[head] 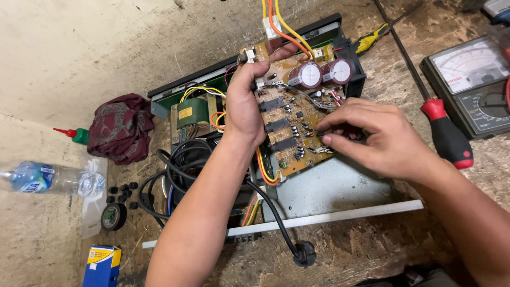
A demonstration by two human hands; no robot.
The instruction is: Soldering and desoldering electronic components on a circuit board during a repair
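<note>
1. Circuit board (pixel 289 125), brown, carries two large maroon capacitors (pixel 320 73), black components and orange and yellow wires; it sits tilted above the open metal chassis (pixel 329 188).
2. My left hand (pixel 245 103) grips the board's left edge.
3. My right hand (pixel 374 135) pinches at small parts on its right side.
4. Surroundings: green transformer (pixel 192 112), black power cable (pixel 175 170), red-handled screwdriver (pixel 446 135), analogue meter (pixel 475 85), tape roll (pixel 113 216), plastic bottle (pixel 53 178), maroon rag (pixel 121 127).

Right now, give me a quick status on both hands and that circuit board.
Left hand grips the circuit board by its edge, tilted over the open chassis. Right hand pinches at small parts on the board. Red-handled screwdriver lies beside the right hand.
</note>
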